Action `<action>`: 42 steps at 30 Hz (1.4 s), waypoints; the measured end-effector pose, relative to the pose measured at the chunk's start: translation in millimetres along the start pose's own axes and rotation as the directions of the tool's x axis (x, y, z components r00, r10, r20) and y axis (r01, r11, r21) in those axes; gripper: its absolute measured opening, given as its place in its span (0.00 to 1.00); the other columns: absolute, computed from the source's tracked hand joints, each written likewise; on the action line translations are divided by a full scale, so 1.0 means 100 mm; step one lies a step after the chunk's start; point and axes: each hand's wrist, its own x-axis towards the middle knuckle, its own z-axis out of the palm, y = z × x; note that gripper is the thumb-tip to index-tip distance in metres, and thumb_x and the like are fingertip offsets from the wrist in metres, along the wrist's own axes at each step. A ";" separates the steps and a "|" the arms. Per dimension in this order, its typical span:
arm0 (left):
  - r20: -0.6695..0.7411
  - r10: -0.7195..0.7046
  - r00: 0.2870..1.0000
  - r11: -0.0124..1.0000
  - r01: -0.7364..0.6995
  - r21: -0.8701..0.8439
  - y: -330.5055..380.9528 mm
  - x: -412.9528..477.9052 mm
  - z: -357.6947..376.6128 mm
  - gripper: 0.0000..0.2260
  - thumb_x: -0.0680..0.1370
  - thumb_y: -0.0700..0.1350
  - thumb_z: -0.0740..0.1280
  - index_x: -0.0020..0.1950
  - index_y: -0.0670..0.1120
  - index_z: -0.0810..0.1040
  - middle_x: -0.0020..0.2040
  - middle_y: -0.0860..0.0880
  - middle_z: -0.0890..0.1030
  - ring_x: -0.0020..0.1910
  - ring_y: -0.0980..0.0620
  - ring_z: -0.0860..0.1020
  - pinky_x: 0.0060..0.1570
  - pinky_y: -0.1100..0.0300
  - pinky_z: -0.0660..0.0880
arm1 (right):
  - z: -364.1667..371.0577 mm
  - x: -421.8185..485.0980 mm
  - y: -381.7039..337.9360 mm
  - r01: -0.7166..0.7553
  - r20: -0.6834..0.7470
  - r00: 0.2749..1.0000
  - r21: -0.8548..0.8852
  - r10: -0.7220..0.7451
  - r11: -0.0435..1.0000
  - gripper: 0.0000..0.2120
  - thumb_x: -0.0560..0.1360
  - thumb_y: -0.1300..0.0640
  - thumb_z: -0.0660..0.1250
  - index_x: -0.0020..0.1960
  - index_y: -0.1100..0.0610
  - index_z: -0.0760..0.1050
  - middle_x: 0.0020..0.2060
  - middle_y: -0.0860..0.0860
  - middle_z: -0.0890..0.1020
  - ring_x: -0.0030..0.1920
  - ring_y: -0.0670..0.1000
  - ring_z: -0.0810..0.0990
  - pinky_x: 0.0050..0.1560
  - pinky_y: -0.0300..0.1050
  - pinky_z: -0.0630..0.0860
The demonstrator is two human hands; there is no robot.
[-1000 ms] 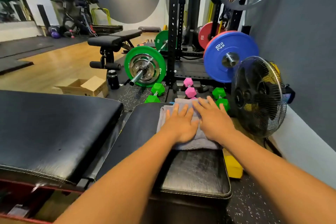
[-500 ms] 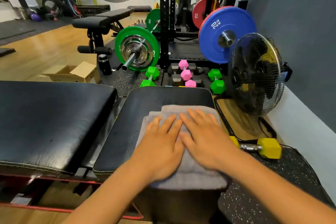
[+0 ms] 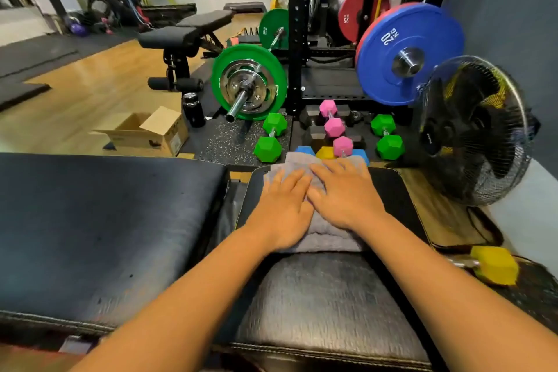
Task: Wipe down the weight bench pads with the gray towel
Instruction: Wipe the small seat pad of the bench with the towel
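- The wide black pad [image 3: 105, 235] fills the lower left of the frame, lying flat with nothing on it.
- Right beside it, at lower centre, is the narrow black pad [image 3: 332, 305]. Its near half is bare and looks streaked grey.
- A black power rack [image 3: 297, 39] stands at upper centre.
- A floor fan [image 3: 471, 130] with a wire cage sits at the right edge, against the grey wall.
- A blue plate [image 3: 389, 75] marked 20 KG hangs at upper right, with a red plate [image 3: 350, 18] marked 25 behind it.
- A green plate [image 3: 220, 81] sits on a barbell end just left of the rack.
- The gray towel [image 3: 323, 238] lies folded on the far half of the narrow pad, and its far edge reaches the pad's far end.
- The left hand [image 3: 282, 214] and right hand [image 3: 347, 199] lie palm down on the towel. They are side by side and touching, with fingers straight and slightly spread, pressing the towel flat.
- A cardboard box [image 3: 169, 139] stands on the wooden floor at centre left with its flaps open. Its inside is in shadow, so I cannot tell what it holds.
- A black bottle [image 3: 193, 110] stands upright with its cap on, just right of the box.
- Green dumbbells [image 3: 268, 148] and pink dumbbells [image 3: 333, 127] lie on the mat beyond the pads. One yellow dumbbell [image 3: 495, 264] lies at lower right.
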 end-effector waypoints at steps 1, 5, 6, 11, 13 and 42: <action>-0.023 0.025 0.999 0.999 -0.025 -0.030 0.02 -0.24 -0.01 0.36 0.72 0.58 0.38 0.78 0.45 0.54 0.79 0.46 0.53 0.78 0.45 0.47 0.74 0.45 0.45 | -0.01 -0.21 -0.08 0.020 -0.019 1.000 0.024 -0.020 1.000 0.24 0.77 0.41 0.51 0.72 0.45 0.62 0.71 0.49 0.67 0.72 0.53 0.59 0.72 0.57 0.51; -0.160 0.058 0.985 0.990 -0.077 -0.118 0.12 -1.41 0.01 0.29 0.77 0.53 0.48 0.76 0.44 0.57 0.76 0.49 0.57 0.75 0.54 0.51 0.71 0.52 0.52 | -0.04 -1.15 -0.64 0.138 -0.012 0.990 0.045 -0.138 0.989 0.27 0.74 0.41 0.52 0.70 0.48 0.67 0.69 0.50 0.70 0.71 0.55 0.63 0.72 0.59 0.50; -0.205 0.068 0.976 0.992 -0.089 -0.094 0.09 -1.63 0.07 0.27 0.77 0.51 0.51 0.76 0.43 0.60 0.75 0.47 0.61 0.74 0.51 0.57 0.67 0.51 0.57 | -0.02 -1.33 -0.76 0.166 -0.013 0.986 0.040 -0.165 0.985 0.27 0.72 0.41 0.54 0.68 0.49 0.70 0.68 0.52 0.73 0.70 0.57 0.67 0.70 0.60 0.53; -0.154 -0.025 0.988 0.998 0.016 -0.063 0.04 -1.48 0.04 0.32 0.77 0.60 0.36 0.78 0.46 0.44 0.78 0.50 0.45 0.78 0.49 0.46 0.74 0.51 0.54 | 0.07 -1.13 -0.76 0.245 0.026 0.969 0.014 -0.246 0.969 0.26 0.75 0.43 0.49 0.68 0.51 0.71 0.65 0.56 0.76 0.66 0.60 0.73 0.66 0.60 0.58; -0.075 -0.079 0.994 0.996 0.076 -0.044 -0.10 -0.91 -0.04 0.31 0.78 0.58 0.37 0.78 0.45 0.42 0.78 0.52 0.41 0.77 0.52 0.40 0.75 0.49 0.44 | 0.06 -0.61 -0.59 0.215 0.035 0.976 0.001 -0.215 0.977 0.28 0.78 0.43 0.43 0.75 0.51 0.60 0.75 0.57 0.62 0.75 0.59 0.58 0.71 0.61 0.53; 0.115 -0.083 0.990 0.981 0.061 0.184 0.70 0.56 0.06 0.26 0.81 0.56 0.44 0.78 0.51 0.47 0.79 0.47 0.42 0.77 0.41 0.42 0.72 0.36 0.42 | -0.06 -0.16 0.67 -0.073 -0.151 0.985 0.105 0.088 0.992 0.22 0.80 0.52 0.55 0.73 0.56 0.65 0.74 0.57 0.64 0.74 0.57 0.58 0.74 0.50 0.51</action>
